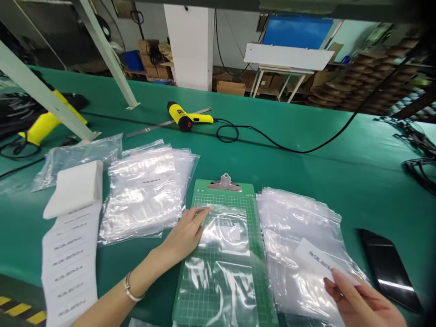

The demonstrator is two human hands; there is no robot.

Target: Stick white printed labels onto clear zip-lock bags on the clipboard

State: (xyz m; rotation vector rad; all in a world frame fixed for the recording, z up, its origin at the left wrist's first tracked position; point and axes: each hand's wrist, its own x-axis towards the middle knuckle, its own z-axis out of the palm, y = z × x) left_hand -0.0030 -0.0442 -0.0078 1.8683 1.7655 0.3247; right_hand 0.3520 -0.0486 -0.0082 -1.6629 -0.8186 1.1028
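A green clipboard point(252, 200) with a grid lies in front of me, and a clear plastic bag point(221, 259) rests flat on it. My left hand point(185, 234) lies with fingers stretched out on the bag's upper left corner. My right hand point(357, 302) is low at the right, pinching a white printed label point(318, 261) above a stack of clear bags point(299, 227). A second stack of clear bags point(150, 190), one with a label on it, lies to the left of the clipboard.
A roll of white labels point(73, 188) trails a printed strip toward me at the left. A black phone point(388, 268) lies at the right. Behind are a yellow heat gun point(185, 118) with its black cord, a metal ruler point(160, 125), and a white frame leg point(47, 97).
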